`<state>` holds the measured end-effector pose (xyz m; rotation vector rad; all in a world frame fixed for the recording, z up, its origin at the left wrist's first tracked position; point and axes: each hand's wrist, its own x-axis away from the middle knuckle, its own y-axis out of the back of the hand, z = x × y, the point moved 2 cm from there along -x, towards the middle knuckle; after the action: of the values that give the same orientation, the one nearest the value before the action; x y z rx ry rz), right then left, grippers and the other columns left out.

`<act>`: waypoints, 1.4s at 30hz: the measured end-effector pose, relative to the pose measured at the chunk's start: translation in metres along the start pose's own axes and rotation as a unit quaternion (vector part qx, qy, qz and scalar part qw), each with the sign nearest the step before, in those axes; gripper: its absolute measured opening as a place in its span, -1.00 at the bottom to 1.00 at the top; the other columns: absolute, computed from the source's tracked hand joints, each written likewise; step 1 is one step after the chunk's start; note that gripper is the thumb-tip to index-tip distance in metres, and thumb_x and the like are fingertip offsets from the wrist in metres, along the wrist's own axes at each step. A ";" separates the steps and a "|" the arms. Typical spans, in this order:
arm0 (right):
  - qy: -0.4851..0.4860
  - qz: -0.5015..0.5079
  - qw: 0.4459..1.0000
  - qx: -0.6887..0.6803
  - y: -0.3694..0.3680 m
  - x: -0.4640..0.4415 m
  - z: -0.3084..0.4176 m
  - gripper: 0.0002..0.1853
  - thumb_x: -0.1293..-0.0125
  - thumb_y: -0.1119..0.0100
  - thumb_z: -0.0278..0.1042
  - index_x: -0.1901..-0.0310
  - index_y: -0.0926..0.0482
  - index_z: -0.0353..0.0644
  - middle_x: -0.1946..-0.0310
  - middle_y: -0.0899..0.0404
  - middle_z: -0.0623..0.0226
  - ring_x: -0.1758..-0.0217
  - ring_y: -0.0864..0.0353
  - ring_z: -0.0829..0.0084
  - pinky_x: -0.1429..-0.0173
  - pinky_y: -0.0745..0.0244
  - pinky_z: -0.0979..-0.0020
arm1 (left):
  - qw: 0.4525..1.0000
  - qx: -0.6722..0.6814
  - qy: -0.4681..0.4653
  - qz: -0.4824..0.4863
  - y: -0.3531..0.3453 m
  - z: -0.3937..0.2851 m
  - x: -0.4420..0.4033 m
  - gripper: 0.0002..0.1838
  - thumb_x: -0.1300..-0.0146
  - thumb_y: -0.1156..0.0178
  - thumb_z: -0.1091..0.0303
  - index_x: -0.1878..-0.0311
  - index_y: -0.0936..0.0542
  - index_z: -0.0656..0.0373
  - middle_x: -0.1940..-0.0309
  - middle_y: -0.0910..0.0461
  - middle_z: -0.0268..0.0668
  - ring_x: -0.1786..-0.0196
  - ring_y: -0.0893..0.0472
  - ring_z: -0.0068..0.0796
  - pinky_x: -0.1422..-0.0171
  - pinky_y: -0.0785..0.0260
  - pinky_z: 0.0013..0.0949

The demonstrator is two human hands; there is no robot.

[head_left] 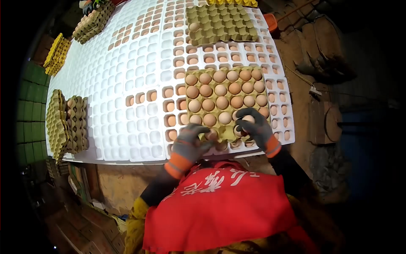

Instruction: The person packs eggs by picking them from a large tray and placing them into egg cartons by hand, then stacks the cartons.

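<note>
The egg tray [228, 134] is lying on the white grid [144, 139] at one o'clock. At its seven o'clock edge the left hand [202, 137] is curling half-open over an egg [210, 135]; at five, the right hand [242, 123] is cupping loosely around others. Light, even finger pressure is sparing shells. Blurred gloves are probably hiding contact, so neither grip is showing clearly.

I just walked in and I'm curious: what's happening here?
Someone in a red garment is handling eggs. The gloved left hand and right hand are both at eggs along the near edge of an egg tray; whether either is lifting one is unclear. The farther rows are filled, with a gap between the hands. A far tray beyond holds one egg.
</note>
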<state>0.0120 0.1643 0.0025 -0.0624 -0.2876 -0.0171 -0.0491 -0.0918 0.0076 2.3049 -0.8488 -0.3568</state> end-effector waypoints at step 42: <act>0.227 -0.118 0.890 0.377 -0.210 -0.386 0.080 -0.46 -0.10 -0.56 -0.10 -0.10 -0.61 -0.03 0.03 -0.66 0.29 0.10 -0.72 0.28 -0.03 -0.63 0.29 | 0.958 -0.084 0.080 -0.263 0.306 0.314 -0.180 -0.62 -0.11 -0.50 0.12 0.06 -0.69 0.06 0.05 -0.57 -0.23 0.02 -0.62 -0.20 -0.09 -0.49 -0.22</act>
<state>-0.3862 -0.0375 -0.0185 0.7469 0.1859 -0.1579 -0.4725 -0.3021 -0.0225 2.3306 -0.1070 -0.4406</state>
